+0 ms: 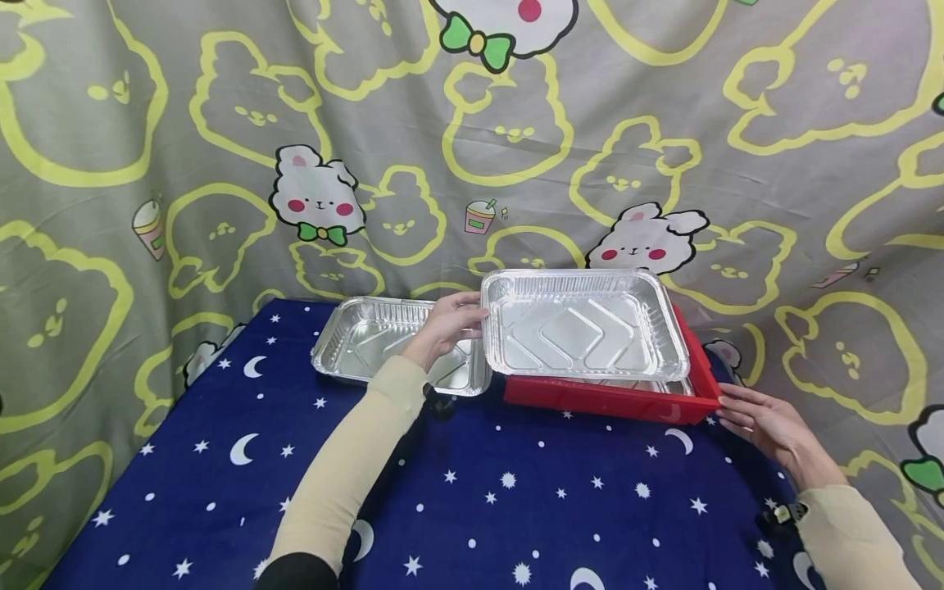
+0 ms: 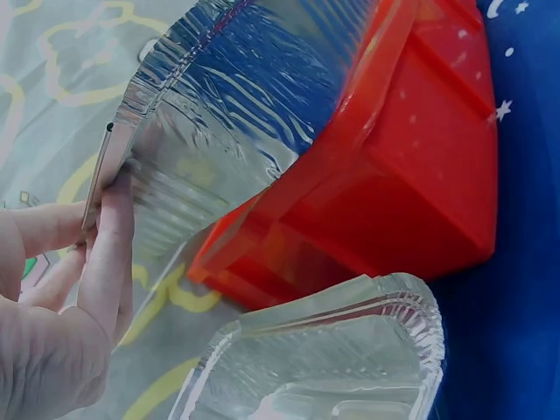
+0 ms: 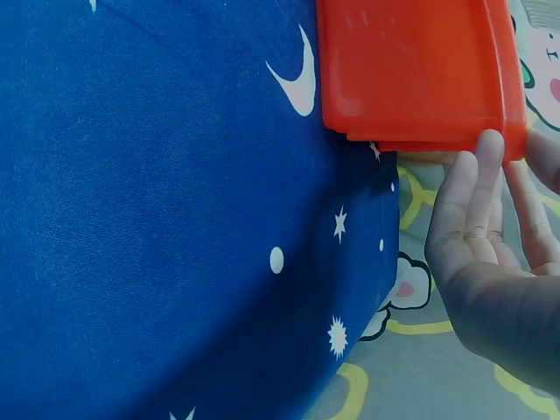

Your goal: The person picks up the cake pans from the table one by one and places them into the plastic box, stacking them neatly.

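My left hand (image 1: 448, 326) pinches the left rim of a shiny foil tray (image 1: 583, 328) between thumb and fingers. The tray is tilted up above a red plastic bin (image 1: 612, 400), its inside facing me. Below it, part of another foil tray (image 1: 678, 387) shows within the bin. My right hand (image 1: 770, 430) holds the bin's front right corner with its fingertips; the right wrist view shows fingers (image 3: 490, 147) on both sides of that corner. A further foil tray (image 1: 369, 332) lies on the table left of the bin, partly behind my left hand.
A dark blue cloth (image 1: 472, 500) with white stars and moons covers the table. Behind the table hangs a grey curtain (image 1: 413, 123) with cartoon rabbits. The bin stands close to the table's right edge, near the curtain.
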Motion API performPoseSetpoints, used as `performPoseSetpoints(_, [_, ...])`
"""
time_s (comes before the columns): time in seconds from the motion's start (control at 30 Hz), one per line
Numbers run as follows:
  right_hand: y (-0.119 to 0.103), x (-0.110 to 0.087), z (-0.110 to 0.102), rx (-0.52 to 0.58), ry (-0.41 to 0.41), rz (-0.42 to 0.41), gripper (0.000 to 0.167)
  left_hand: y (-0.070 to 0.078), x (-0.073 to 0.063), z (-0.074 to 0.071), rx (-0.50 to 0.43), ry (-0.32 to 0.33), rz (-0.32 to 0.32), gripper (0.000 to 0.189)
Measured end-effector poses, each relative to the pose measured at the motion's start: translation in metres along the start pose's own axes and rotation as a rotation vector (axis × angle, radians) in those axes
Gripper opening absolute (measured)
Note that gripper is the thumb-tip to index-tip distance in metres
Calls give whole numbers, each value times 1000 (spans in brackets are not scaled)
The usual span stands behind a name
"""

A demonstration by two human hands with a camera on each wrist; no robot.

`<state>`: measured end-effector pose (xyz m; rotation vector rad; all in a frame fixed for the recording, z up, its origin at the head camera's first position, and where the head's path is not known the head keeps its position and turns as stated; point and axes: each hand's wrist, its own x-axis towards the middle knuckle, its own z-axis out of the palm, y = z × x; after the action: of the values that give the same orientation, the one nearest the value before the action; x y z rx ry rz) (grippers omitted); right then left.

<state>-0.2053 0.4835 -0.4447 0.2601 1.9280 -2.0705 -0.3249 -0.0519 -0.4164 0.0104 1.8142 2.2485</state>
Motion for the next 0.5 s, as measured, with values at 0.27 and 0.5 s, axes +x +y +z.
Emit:
performPoseSetpoints(0.27, [0, 1, 1, -5, 9, 2, 37, 4, 9, 7, -19, 3, -27, 55])
performPoseSetpoints(0.5, [0, 0, 0, 21, -21, -23, 38, 14, 12, 15, 34, -4, -43, 52])
